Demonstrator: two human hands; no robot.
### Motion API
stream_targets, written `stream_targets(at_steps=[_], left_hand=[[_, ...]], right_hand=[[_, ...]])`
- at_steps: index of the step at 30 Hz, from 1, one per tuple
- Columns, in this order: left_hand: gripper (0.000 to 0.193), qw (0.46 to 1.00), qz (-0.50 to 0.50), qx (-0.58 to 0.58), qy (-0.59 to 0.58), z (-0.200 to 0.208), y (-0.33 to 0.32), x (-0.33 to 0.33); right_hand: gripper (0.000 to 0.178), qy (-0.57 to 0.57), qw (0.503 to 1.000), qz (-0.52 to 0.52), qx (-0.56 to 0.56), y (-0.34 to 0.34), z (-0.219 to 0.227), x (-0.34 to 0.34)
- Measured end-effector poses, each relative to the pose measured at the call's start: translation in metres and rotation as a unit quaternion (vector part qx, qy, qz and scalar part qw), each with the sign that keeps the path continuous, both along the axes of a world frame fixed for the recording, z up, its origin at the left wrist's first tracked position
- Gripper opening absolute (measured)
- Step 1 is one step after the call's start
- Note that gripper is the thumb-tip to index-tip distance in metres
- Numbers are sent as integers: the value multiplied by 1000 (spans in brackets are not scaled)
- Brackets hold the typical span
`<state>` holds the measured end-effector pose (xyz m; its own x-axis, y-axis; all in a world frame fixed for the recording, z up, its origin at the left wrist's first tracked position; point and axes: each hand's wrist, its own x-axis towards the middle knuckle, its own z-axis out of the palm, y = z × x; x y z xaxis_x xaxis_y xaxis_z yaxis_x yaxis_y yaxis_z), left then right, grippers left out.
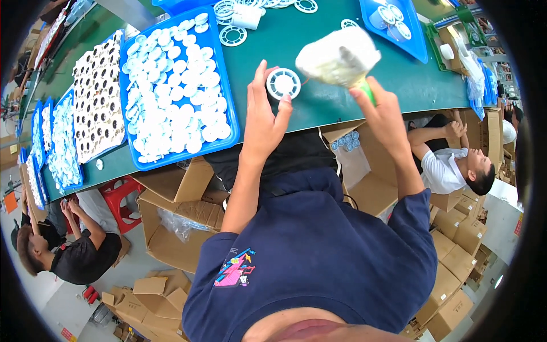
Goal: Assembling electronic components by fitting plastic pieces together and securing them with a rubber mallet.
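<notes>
My left hand (265, 117) grips a round white slotted part (283, 84) between thumb and fingers, over the green table (256, 50). The part has a plain white centre and a ring of openings around it. Closed around a green handle, my right hand (383, 111) holds up a mallet-like tool (336, 57) to the right of the part. Its bulky head is wrapped in white material with a grey smudge, and looks blurred. A thin reddish wire seems to run from the part toward the tool head.
Left of my hand, a blue tray (234, 130) holds many white discs; beyond it lies a white sheet (99, 97) with dark round pieces. White slotted rings (233, 36), a white cylinder (247, 17) and a blue bin (420, 43) stand farther off. Open cartons (379, 171) and two seated co-workers flank me.
</notes>
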<state>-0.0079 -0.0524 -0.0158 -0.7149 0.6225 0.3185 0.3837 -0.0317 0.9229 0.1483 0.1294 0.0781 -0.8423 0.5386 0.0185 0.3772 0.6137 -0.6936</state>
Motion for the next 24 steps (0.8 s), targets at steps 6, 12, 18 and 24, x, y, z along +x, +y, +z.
stream_targets(at_steps=[6, 12, 18, 24], left_hand=[[75, 1000, 8, -12, 16, -1, 0, 0], [79, 994, 45, 5, 98, -4, 1, -3], [85, 997, 59, -10, 46, 0, 0, -2], [85, 998, 66, -15, -8, 3, -1, 1]], right_hand=[[35, -5, 992, 43, 119, -7, -19, -2], [37, 29, 996, -58, -69, -2, -4, -8], [40, -16, 1000, 9, 7, 9, 4, -7], [42, -7, 999, 25, 33, 5, -19, -12]])
